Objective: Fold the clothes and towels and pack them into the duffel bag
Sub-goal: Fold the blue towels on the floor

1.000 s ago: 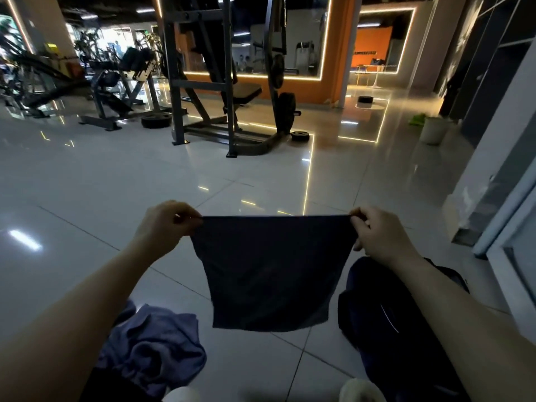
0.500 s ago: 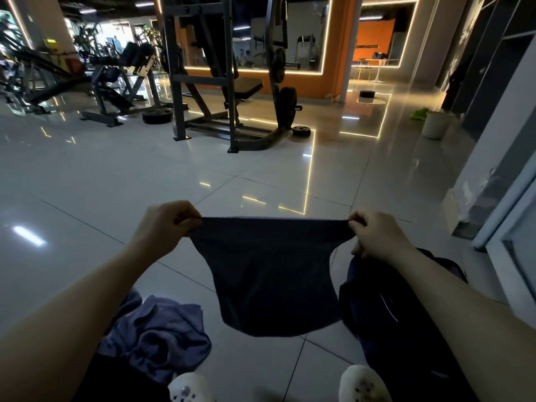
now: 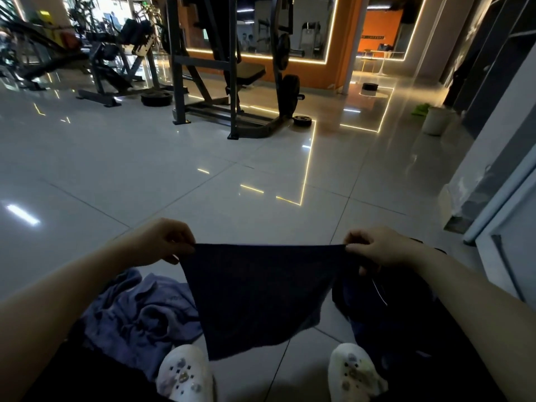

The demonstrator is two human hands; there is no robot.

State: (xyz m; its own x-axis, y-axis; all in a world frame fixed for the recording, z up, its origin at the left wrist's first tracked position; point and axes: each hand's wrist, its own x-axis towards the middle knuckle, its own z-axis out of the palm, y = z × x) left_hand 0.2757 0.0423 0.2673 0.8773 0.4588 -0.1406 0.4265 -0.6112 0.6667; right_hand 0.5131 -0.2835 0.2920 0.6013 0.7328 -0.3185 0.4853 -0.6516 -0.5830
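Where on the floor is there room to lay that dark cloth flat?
The tiled floor is bare past both hands, up to the weight rack. Near the feet it is crowded: purple clothes on the left, the duffel bag on the right, with only a narrow strip under the dark cloth.

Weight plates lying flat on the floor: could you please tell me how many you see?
2: a large plate left of the rack's base, a small plate at its right end. Others may be hidden.
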